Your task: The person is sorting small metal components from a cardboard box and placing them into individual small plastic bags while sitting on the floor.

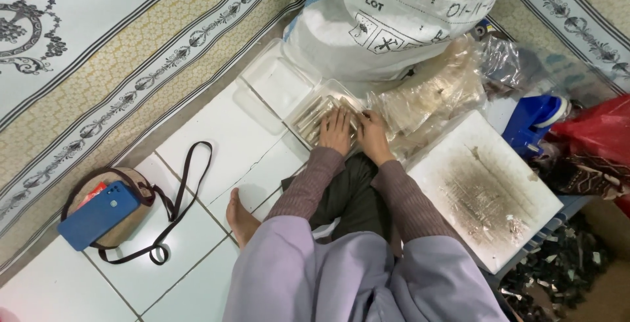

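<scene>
I sit on a tiled floor, both arms stretched forward over my knee. My left hand (335,130) lies flat, fingers spread, on several thin pale sticks packed in a clear plastic container (308,120). My right hand (373,132) rests beside it at the container's right edge, fingers curled on the sticks. The container's clear lid (272,89) lies open to the left. What the fingers pinch is hidden.
A big white woven sack (394,14) stands behind the container. Clear plastic bags (440,96) lie right of it. A stained white board (482,187), a blue tool (535,122) and a red bag (600,132) sit at right. A blue phone (98,215) lies on a brown strap pouch (134,184) at left.
</scene>
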